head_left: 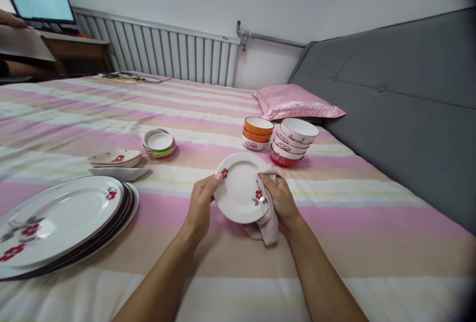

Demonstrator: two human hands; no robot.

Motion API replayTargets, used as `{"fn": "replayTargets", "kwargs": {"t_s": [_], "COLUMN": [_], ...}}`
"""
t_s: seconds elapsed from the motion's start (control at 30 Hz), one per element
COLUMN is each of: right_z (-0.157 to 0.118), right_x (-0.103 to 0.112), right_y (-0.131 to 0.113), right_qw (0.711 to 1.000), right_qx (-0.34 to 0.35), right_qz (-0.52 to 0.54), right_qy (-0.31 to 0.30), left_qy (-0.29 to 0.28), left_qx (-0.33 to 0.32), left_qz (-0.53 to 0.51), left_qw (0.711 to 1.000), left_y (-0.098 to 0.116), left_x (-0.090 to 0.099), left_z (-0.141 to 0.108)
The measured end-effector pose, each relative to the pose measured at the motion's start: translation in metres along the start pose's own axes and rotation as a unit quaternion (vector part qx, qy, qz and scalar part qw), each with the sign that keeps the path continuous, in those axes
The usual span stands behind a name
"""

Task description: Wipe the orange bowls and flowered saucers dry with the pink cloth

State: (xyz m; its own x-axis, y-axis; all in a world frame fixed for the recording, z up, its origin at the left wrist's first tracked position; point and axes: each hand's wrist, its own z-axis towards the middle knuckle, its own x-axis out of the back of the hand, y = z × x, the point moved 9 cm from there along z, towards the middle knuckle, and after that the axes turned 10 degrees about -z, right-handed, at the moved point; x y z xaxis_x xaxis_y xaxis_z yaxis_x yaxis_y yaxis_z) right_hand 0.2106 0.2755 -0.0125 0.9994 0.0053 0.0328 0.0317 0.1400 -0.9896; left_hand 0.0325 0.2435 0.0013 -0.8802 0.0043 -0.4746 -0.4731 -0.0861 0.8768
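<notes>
A round white plate (240,188) with red flowers is held tilted above the bed. My left hand (203,198) grips its left edge, thumb on the upper face and fingers behind. At the right edge, my right hand (278,195) is closed on a pale pink cloth (270,225) that wraps the rim and hangs below. The thumb presses the cloth on the plate's face. Just beyond the plate stand a stack of orange and white bowls (258,134) and a taller stack of white and red bowls (292,142).
Large oval plates (70,213) are stacked at left, with boat-shaped dishes (117,159) and small saucers (159,142) behind. Farther back are a pink pillow (295,101), cables (130,78) and a radiator (167,49). A grey headboard (401,94) borders the right. Another person's arm (11,19) shows at a desk.
</notes>
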Motion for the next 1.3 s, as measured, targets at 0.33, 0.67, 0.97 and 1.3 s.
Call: {"fn": "replayTargets", "kwargs": {"t_s": [0.33,0.67,0.97,1.3], "right_z": [-0.004,-0.003,-0.006,-0.013], "right_x": [-0.003,-0.009,-0.019,-0.035], "right_y": [0.004,-0.005,-0.008,-0.005], "right_qw": [0.992,0.995,0.999,1.0], "right_qx": [-0.046,-0.005,0.035,0.019], "right_qz": [-0.055,-0.03,-0.035,0.0], "right_qy": [-0.104,-0.094,0.004,0.018], "left_qy": [-0.028,0.045,0.132,0.166], "left_qx": [0.222,0.123,0.021,-0.065], "left_qz": [0.129,0.092,0.051,0.054], "left_qw": [0.966,0.987,0.99,0.983], "left_y": [-0.027,-0.02,-0.007,0.005], "left_x": [0.007,0.009,0.017,0.017], "left_z": [-0.014,-0.004,-0.005,-0.012]}}
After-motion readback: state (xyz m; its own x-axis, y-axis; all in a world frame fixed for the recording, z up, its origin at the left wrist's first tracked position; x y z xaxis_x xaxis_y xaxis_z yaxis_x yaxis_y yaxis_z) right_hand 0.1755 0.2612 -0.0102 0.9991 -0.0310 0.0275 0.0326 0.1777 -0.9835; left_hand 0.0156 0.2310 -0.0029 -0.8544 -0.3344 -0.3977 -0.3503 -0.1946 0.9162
